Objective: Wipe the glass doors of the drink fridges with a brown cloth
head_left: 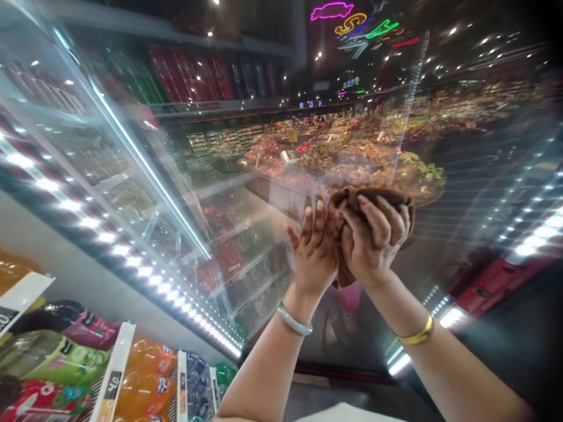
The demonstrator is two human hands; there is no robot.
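A bunched brown cloth [345, 198] is pressed against the glass door [281, 225]. My right hand [373, 237], a gold bangle at its wrist, has its fingers curled over the cloth. Beside it on the left, my left hand [313, 255] is laid flat with fingers stretched out, touching the glass. Its wrist carries a pale green bangle. The left hand's inner edge meets the cloth. A hazy patch shows on the pane around the fingertips.
Lower left, shelves hold orange soda bottles [147, 375], other drinks and price tags [113, 381]. A bright LED strip [143, 271] runs along the cooler's edge. Red trim [488, 287] lines the right. Produce displays [352, 152] and neon signs appear through or in the glass.
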